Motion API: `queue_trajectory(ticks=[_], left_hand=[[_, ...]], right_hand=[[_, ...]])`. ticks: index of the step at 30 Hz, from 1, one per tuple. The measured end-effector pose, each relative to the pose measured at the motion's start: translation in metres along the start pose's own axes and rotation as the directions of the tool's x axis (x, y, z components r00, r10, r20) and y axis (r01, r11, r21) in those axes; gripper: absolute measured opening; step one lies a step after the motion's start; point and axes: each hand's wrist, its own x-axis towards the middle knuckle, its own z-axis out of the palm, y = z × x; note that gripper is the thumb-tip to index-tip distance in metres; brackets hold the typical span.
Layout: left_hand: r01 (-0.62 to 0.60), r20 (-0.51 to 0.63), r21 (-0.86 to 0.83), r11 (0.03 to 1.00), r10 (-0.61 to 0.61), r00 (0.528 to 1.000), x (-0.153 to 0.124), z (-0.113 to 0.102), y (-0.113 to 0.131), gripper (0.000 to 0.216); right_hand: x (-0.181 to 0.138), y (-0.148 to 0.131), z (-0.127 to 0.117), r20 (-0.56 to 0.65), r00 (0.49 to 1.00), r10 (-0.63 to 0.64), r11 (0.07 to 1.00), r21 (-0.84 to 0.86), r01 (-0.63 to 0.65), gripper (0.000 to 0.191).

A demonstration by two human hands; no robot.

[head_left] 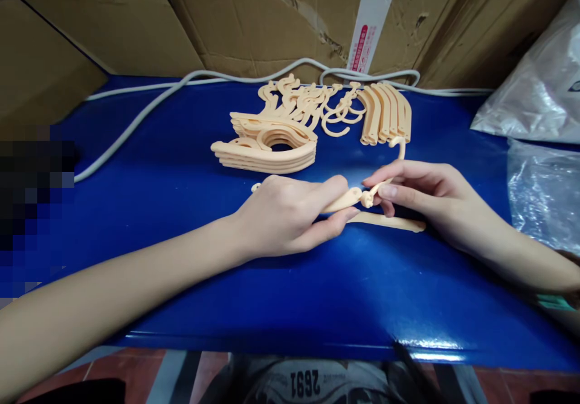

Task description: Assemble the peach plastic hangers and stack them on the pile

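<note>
at a blue table (217, 307), a worker's left hand (301, 211) grips a cream strip (344, 202) between thumb and fingers, while the right hand (408, 189) pinches a small hook (367, 199), its knobbed end right at the strip's tip. whether the two are joined cannot be told, so this piece looks, at best, partway done. a second strip (392, 221) shows below the hands, its near end hidden; whether it is held or lies flat is unclear. beyond the hands, a neat stack (267, 156) of curved parts appears sorted, perhaps finished, though that is a judgement. much seems left: a row (386, 114) of strips lies side by side at the back right, loose hooks (338, 129) sit beside it, and a jumble of curvy pieces (294, 99) spreads behind the stack, none of them in hand.
</note>
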Motion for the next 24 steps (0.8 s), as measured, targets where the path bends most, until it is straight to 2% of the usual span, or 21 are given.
queue_trajectory(ticks=[7,16,21,24], left_hand=[[0.005,-0.007,-0.017,1.000,-0.005,1.000,-0.0012,0.0045,-0.0006,0.020],[-0.020,0.014,-0.057,0.998,0.021,1.000,-0.0037,0.0060,-0.0025,0.024],[-0.045,0.001,0.003,0.999,0.045,0.999,-0.0022,0.0055,-0.0014,0.028],[-0.113,-0.005,0.064,0.992,0.113,0.994,-0.0008,0.0047,-0.0012,0.028]], right_hand=[[0.0007,0.0007,-0.0019,0.020,1.000,0.002,1.000,-0.006,-0.002,0.012],[-0.0005,0.0039,-0.0034,-0.029,0.999,0.013,1.000,0.028,-0.012,0.017],[0.0006,0.0002,-0.0020,-0.018,1.000,-0.005,1.000,-0.005,0.005,0.020],[0.0005,-0.0021,-0.0018,0.011,1.000,-0.020,0.999,-0.036,0.020,0.020]])
